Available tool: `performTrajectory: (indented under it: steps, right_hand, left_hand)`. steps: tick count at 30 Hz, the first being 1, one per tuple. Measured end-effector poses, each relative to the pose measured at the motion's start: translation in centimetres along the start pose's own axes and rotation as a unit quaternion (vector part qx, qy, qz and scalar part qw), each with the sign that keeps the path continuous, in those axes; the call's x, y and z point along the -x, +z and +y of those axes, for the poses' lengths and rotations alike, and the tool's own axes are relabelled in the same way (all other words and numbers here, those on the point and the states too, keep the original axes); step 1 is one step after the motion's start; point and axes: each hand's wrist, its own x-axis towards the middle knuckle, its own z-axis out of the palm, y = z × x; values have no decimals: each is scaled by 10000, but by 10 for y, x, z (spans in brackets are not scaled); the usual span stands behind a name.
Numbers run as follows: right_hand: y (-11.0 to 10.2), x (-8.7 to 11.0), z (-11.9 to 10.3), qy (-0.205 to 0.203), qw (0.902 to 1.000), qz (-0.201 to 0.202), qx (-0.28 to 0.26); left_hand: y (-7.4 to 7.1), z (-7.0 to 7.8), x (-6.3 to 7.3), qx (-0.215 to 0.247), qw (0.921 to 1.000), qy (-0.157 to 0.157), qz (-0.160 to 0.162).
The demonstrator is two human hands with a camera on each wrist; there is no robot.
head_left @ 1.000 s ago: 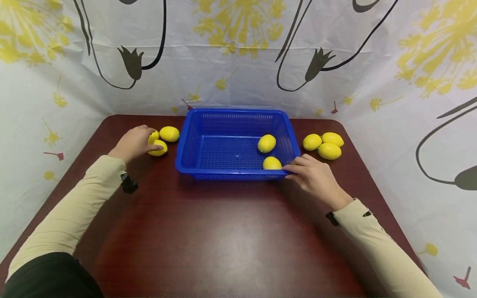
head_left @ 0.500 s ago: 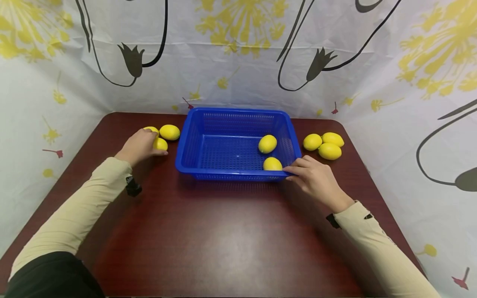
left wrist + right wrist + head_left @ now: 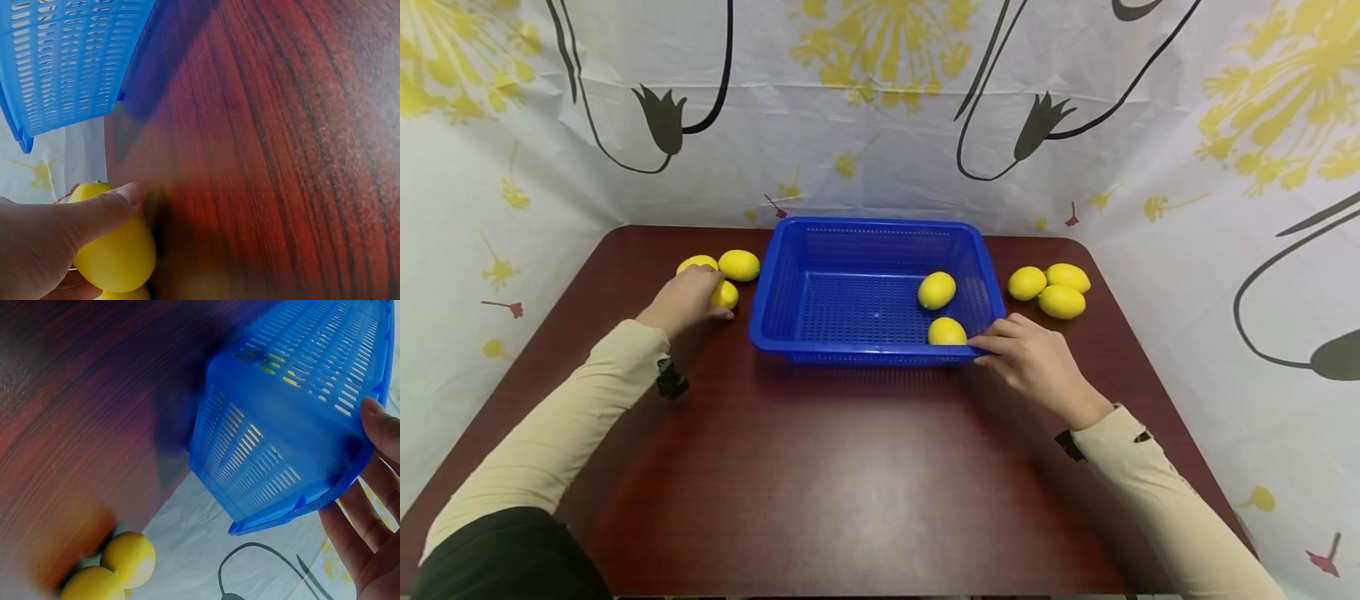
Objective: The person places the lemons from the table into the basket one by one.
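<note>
My left hand (image 3: 683, 300) grips a yellow lemon (image 3: 726, 295) on the table's left side. In the left wrist view the thumb lies across that lemon (image 3: 119, 259), with fingers partly hidden behind it. Two more lemons sit right beyond it, one at the far left (image 3: 697, 262) and one nearer the basket (image 3: 739, 265). My right hand (image 3: 1037, 365) holds the front right corner of a blue plastic basket (image 3: 850, 347), thumb and fingers on opposite sides of its rim (image 3: 325, 503). Inside the basket, at its right end, lie a rear lemon (image 3: 937, 290) and a front lemon (image 3: 947, 331).
Right of the basket, three lemons (image 3: 1062, 302) lie touching on the dark red wooden table (image 3: 865, 467). A white patterned cloth (image 3: 880, 175) stands around the back and sides of the table. The basket sits near the back edge.
My left hand has shifted slightly right and closed around the front left lemon, uncovering the far left one. My right hand stays on the basket rim.
</note>
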Motion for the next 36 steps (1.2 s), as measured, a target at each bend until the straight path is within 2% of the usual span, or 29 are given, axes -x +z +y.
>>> performTrajectory:
  steps: [16,20,28,36]
  right_hand:
    - [1,0,1,-1,10000,72,-25]
    - [1,1,1,-2,10000,85,-27]
    - [1,1,1,20,9999,109,-10]
    - [2,1,1,9,9998,165,-76]
  left_hand:
    - [-5,1,-3,-152,9995,-127,-240]
    - [-10,2,-5,-152,9995,-94,-247]
    - [-35,8,-15,-152,9996,48,-220]
    - [-64,23,-30,-247,9995,92,-181]
